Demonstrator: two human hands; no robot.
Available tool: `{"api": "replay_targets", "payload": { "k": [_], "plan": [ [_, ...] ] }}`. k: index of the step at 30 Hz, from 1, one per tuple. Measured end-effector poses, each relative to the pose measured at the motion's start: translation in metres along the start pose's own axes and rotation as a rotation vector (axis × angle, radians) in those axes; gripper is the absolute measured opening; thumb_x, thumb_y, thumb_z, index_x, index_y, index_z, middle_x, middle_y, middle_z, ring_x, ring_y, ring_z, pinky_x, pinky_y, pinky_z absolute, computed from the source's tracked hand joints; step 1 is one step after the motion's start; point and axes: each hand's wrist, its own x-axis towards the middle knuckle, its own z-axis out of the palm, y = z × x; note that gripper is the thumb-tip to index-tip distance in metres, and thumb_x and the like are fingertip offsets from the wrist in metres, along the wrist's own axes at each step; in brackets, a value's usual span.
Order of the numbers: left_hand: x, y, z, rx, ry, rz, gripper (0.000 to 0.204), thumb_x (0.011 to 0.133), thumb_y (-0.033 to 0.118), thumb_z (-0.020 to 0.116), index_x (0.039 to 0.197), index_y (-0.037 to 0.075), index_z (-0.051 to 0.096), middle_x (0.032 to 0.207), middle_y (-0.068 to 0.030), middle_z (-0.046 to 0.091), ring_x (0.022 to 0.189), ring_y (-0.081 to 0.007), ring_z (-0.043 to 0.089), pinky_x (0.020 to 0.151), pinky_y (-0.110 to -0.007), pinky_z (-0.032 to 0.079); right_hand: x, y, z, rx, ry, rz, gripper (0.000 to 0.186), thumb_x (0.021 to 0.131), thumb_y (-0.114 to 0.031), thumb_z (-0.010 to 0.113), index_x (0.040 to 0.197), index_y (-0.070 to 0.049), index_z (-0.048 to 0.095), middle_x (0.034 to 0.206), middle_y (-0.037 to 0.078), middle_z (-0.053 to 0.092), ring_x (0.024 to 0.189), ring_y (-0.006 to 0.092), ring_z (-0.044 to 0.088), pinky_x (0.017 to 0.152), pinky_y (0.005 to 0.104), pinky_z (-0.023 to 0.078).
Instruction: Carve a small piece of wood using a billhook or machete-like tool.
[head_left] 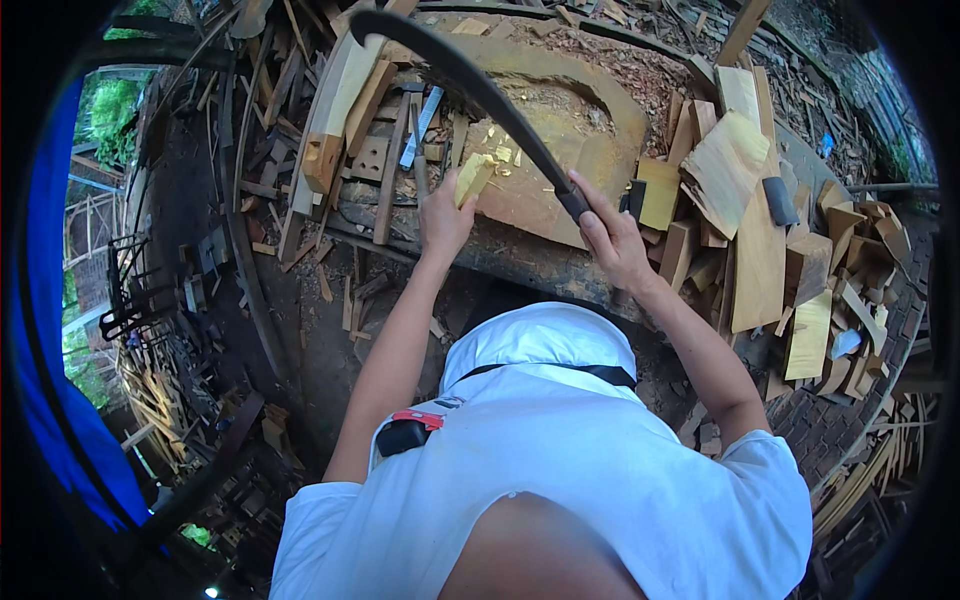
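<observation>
Yellow wood block (474,178), dark grey blade (485,90), black handle (571,200), white shirt (570,450), bright blue tarp (48,240)

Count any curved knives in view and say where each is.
1: the knife, held in the right grip, extending toward the picture's upper left. Others may be hidden among the wood.

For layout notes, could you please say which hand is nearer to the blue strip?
Left. The left hand holds yellow wood just below the blue strip; the right hand, holding the curved blade, is farther right.
</observation>
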Motion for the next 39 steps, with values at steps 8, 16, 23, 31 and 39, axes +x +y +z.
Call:
{"api": "replay_targets", "payload": {
  "k": [8, 16, 23, 31, 39],
  "plan": [
    [-0.009, -0.005, 0.004, 0.027, -0.026, -0.065, 0.043, 0.08, 0.014, 0.07, 0.121, 0.014, 0.057, 0.091, -0.0227, 0.068, 0.088, -0.0431, 0.065, 0.075, -0.051, 0.051, -0.002, 0.044, 0.001, -0.169, -0.294, 0.333, 0.05, 0.1, -0.043, 0.037, 0.147, -0.027, 0.038, 0.104, 0.025, 0.066, 0.103, 0.0425, 0.062, 0.091, 0.0454, 0.046],
    [0.001, 0.001, -0.001, 0.039, -0.042, -0.047, 0.041, 0.08, 0.014, 0.07, 0.118, 0.007, 0.057, 0.096, -0.0224, 0.067, 0.092, -0.0433, 0.063, 0.076, -0.048, 0.051, 0.015, -0.003, 0.0, 0.034, -0.029, 0.068, 0.05, 0.1, -0.039, 0.042, 0.148, -0.026, 0.037, 0.123, 0.021, 0.062, 0.098, 0.0418, 0.065, 0.087, 0.0427, 0.049],
    [-0.003, -0.004, 0.006, 0.048, -0.027, -0.056, 0.045, 0.08, 0.016, 0.071, 0.123, 0.014, 0.054, 0.093, -0.0217, 0.068, 0.088, -0.0436, 0.065, 0.076, -0.051, 0.051, 0.004, 0.061, 0.012, -0.414, -0.196, 0.182, 0.048, 0.101, -0.039, 0.04, 0.147, -0.026, 0.039, 0.088, 0.024, 0.067, 0.078, 0.0359, 0.068, 0.076, 0.0426, 0.051],
    [-0.002, -0.006, 0.003, 0.042, -0.028, -0.035, 0.045, 0.081, 0.016, 0.07, 0.123, 0.013, 0.054, 0.093, -0.0217, 0.068, 0.088, -0.0431, 0.065, 0.077, -0.051, 0.051, 0.015, 0.025, 0.004, -0.133, -0.179, 0.154, 0.05, 0.101, -0.037, 0.042, 0.149, -0.026, 0.037, 0.065, 0.01, 0.056, 0.062, 0.021, 0.06, 0.066, 0.0358, 0.049],
    [-0.007, -0.001, 0.005, 0.051, -0.034, -0.086, 0.046, 0.082, 0.016, 0.07, 0.124, 0.012, 0.053, 0.094, -0.0225, 0.068, 0.089, -0.0433, 0.065, 0.077, -0.052, 0.051, 0.009, 0.038, 0.01, -0.331, -0.234, 0.254, 0.048, 0.1, -0.04, 0.042, 0.146, -0.028, 0.039, 0.101, 0.026, 0.066, 0.092, 0.0441, 0.065, 0.082, 0.0464, 0.051]
  ]
}}
